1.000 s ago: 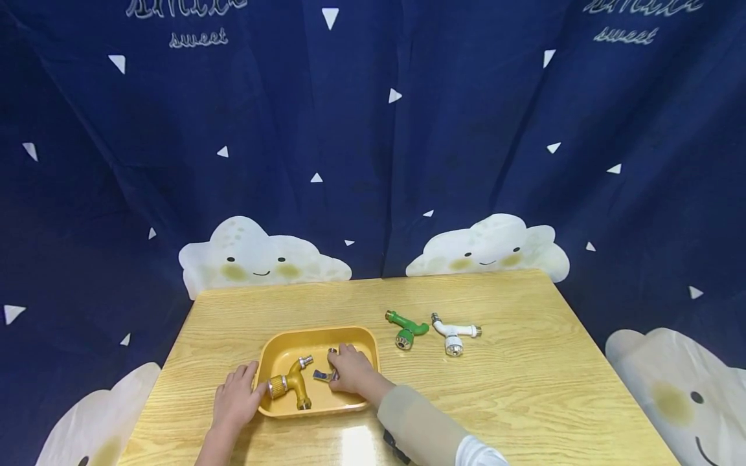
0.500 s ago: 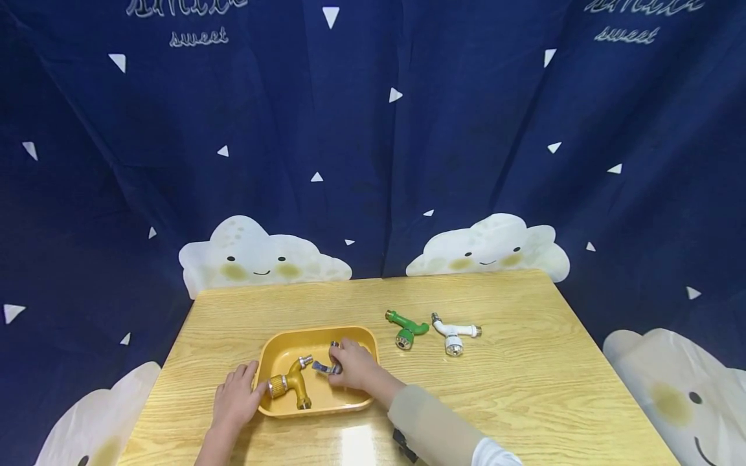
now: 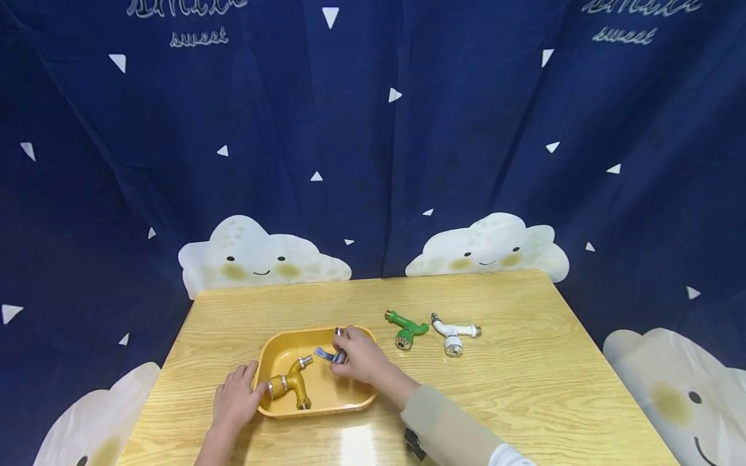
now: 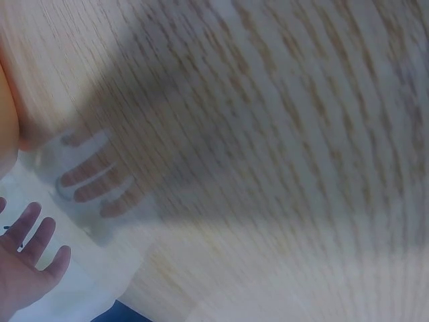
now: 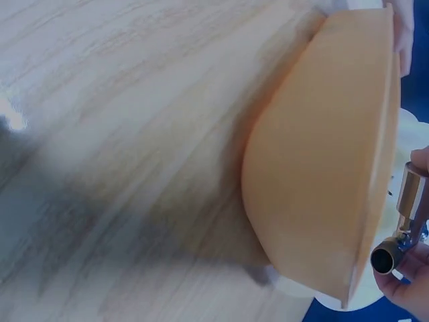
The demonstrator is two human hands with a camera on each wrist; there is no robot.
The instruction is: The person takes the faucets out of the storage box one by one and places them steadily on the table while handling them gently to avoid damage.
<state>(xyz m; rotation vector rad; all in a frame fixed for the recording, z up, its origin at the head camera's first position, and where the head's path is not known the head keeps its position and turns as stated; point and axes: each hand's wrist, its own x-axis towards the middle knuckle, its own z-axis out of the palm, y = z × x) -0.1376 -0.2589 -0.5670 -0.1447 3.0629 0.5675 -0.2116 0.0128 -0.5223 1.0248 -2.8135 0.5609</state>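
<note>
My right hand [image 3: 361, 359] grips a small chrome faucet [image 3: 340, 355] over the right part of an orange tray [image 3: 317, 410]. In the right wrist view, the faucet's [image 5: 409, 191] round open end points toward the camera, and the fingers cover part of its body. A gold-yellow faucet [image 3: 295, 382] with a ribbed knob lies in the tray's left half. My left hand [image 3: 233, 398] is at the tray's left rim, thumb tip close to that knob; whether they touch, I cannot tell. Its fingers look straight and spread in the left wrist view [image 4: 30, 261].
A green faucet [image 3: 406, 330] and a white faucet [image 3: 456, 333] lie on the wooden table [image 3: 513, 388] right of the tray. Behind the table hangs a dark blue curtain [image 3: 373, 162] printed with clouds and triangles.
My right hand has moved a little up and to the right in the head view, carrying the chrome faucet from the tray's floor toward its far right side. The left hand has stayed put.
</note>
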